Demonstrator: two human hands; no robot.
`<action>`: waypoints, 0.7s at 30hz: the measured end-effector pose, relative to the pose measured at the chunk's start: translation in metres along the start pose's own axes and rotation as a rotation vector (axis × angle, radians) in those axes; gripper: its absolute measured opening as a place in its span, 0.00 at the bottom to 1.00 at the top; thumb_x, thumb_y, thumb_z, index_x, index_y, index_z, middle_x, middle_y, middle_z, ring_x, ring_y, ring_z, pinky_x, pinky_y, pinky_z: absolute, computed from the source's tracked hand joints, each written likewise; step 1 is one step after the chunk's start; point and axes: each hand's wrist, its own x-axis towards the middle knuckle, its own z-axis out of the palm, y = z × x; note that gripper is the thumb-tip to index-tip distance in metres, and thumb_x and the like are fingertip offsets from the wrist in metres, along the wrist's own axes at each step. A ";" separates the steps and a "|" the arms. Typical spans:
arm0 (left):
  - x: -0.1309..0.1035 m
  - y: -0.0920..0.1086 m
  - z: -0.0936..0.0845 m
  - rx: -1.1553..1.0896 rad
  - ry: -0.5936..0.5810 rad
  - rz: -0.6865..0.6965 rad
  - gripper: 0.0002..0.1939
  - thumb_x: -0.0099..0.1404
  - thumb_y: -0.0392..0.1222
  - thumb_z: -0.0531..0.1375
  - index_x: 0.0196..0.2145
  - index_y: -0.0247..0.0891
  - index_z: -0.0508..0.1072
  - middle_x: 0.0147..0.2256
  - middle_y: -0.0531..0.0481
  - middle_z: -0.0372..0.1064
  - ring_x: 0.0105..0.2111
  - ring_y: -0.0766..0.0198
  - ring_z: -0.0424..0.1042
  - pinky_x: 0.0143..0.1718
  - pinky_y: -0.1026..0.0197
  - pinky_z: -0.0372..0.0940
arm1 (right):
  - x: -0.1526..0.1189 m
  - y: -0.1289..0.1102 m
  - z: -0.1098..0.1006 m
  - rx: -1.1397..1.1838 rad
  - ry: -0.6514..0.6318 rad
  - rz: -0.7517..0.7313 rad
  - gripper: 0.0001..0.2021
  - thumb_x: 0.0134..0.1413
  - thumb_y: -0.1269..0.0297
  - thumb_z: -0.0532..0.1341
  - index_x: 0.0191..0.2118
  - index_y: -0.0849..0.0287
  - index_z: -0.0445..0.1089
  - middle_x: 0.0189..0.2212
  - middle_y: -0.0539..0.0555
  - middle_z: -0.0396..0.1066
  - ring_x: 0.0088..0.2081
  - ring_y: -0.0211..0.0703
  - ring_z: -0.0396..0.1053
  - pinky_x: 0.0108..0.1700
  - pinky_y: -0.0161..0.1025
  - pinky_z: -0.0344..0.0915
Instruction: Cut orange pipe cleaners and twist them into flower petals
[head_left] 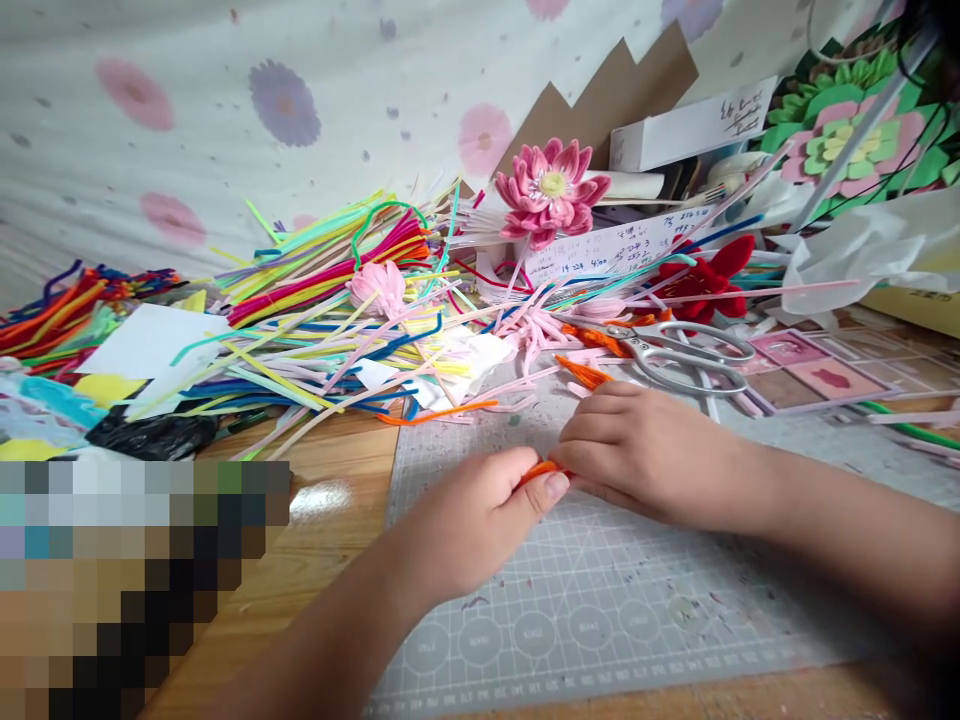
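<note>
Between my hands, above the grey cutting mat [540,590], is an orange pipe cleaner [538,470], of which only a short fuzzy stretch shows. My left hand [480,510] pinches it between thumb and forefinger. Closed fingers of my right hand [645,455] meet it at the other end, the fingertips hidden. Just beyond my right hand lie orange petal-like pieces [585,373] and silver scissors [675,355]. A loose orange pipe cleaner [439,412] rests on the mat's far edge.
Heaped pipe cleaners [300,370] in many colours spread across the back left. A pink pipe-cleaner flower [551,190] stands behind them. To the right are a red flower [709,280], a sectioned tray [821,370] and a white box [690,125].
</note>
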 end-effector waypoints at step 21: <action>0.004 -0.006 0.012 -0.423 0.191 0.018 0.18 0.61 0.55 0.44 0.26 0.38 0.59 0.20 0.57 0.51 0.20 0.71 0.52 0.22 0.67 0.50 | 0.003 -0.013 0.010 0.203 0.047 0.304 0.10 0.55 0.60 0.53 0.38 0.61 0.62 0.30 0.55 0.69 0.32 0.45 0.67 0.31 0.38 0.60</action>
